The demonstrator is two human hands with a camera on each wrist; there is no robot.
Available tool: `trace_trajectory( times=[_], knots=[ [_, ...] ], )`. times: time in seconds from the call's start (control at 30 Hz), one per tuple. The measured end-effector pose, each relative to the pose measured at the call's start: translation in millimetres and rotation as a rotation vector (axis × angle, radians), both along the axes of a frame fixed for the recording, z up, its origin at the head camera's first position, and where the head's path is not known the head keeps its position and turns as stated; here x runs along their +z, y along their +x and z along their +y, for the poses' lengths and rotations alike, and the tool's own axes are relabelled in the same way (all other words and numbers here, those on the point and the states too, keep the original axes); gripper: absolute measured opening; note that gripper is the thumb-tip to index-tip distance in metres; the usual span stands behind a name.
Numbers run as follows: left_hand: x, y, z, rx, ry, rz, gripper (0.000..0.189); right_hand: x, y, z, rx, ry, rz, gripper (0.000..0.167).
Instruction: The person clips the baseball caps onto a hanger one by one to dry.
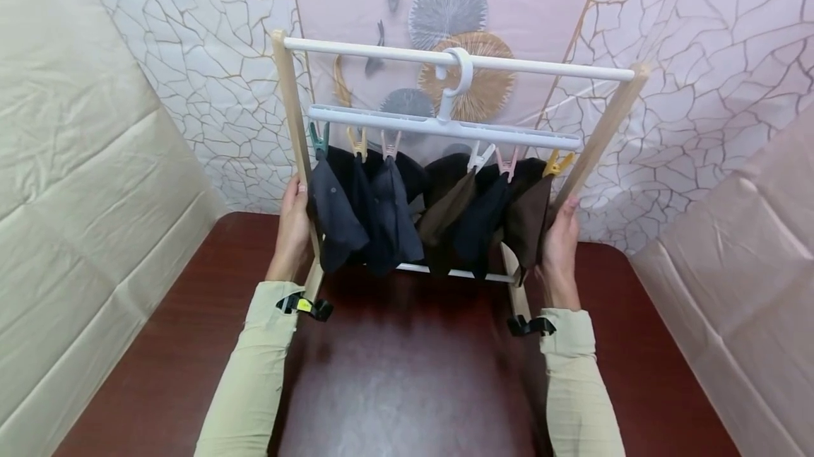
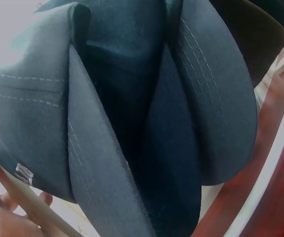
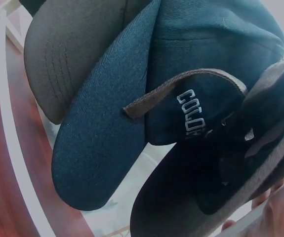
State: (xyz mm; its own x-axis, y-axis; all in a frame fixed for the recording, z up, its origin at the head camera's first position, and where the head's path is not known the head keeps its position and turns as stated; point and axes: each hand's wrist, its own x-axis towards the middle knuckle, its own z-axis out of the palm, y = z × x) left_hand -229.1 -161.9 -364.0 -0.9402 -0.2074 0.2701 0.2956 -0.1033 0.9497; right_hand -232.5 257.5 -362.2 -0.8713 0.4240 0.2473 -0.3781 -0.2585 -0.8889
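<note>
A small garment rack with wooden posts (image 1: pixel 292 104) and a white top rod (image 1: pixel 375 53) stands across the middle of the head view. My left hand (image 1: pixel 291 231) grips its left post, fingers wrapped round the wood. On the other side my right hand (image 1: pixel 561 248) holds the right post (image 1: pixel 600 132). A white hanger (image 1: pixel 381 120) hooks over the top rod. From it several baseball caps hang by coloured clothespins (image 1: pixel 357 143), brims down. Grey and navy brims (image 2: pixel 104 163) fill the left wrist view; a navy cap with white lettering (image 3: pixel 191 113) shows in the right wrist view.
Beneath the rack lies a dark red, glossy table (image 1: pixel 407 372). A white lower rod (image 1: pixel 454 273) joins the posts behind the caps. Patterned cloth (image 1: pixel 210 54) covers the back, and beige fabric walls (image 1: pixel 76 181) rise on both sides.
</note>
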Motion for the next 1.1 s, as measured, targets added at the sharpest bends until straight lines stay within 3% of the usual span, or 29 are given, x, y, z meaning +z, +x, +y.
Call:
trace_trajectory(
  times=[0.23, 0.53, 0.67, 0.77, 0.87, 0.97, 1.1],
  knots=[
    [-2.0, -7.9, -3.6, -0.006, -0.036, 0.025, 0.048, 0.7, -4.4, 1, 0.004, -0.023, 0.013, 0.052],
    [-3.4, -10.5, -0.5, -0.022, 0.032, 0.053, 0.044, -0.6, -15.2, 3, -0.036, 0.016, 0.012, 0.044],
    [-4.0, -9.4, -1.2, -0.007, 0.041, 0.035, 0.043, -2.0, -16.4, 2, 0.008, -0.013, 0.015, 0.044],
    [-3.6, -8.1, -2.6, 0.006, 0.019, 0.010, 0.044, -1.7, -13.2, 3, 0.050, -0.015, -0.032, 0.047],
    [-0.4, -5.8, -3.9, 0.044, -0.072, -0.033, 0.046, 1.8, -5.4, 8, 0.054, 0.095, -0.139, 0.054],
    [6.1, 0.8, -4.9, 0.115, -0.235, -0.051, 0.048, 8.9, 7.8, 12, 0.015, 0.322, -0.242, 0.065],
    [15.5, 17.9, -3.3, 0.215, -0.413, 0.033, 0.047, 16.0, 30.9, 12, -0.165, 0.623, -0.200, 0.057]
  ],
)
